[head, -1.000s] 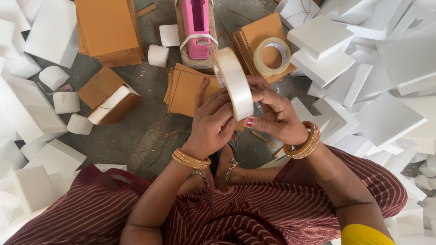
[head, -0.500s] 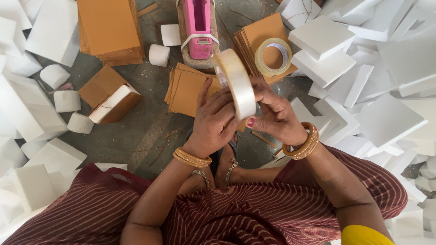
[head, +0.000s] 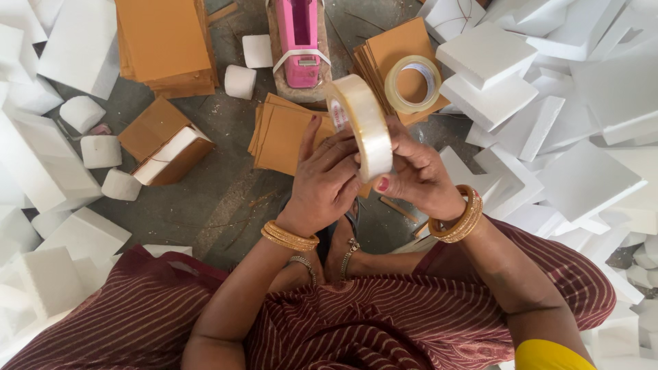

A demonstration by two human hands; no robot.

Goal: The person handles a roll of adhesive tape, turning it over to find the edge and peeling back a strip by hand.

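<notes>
Both hands grasp one roll of clear tape [head: 361,123], held upright above the brown card stack [head: 284,133]: left hand [head: 325,181] grips its near side, right hand [head: 415,175] its edge. Pink tape dispenser [head: 298,41] stands beyond.

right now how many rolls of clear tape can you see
2. One roll is held upright in both hands, left hand and right hand. The other roll lies flat on a stack of brown card. More may be hidden under the foam blocks.
</notes>
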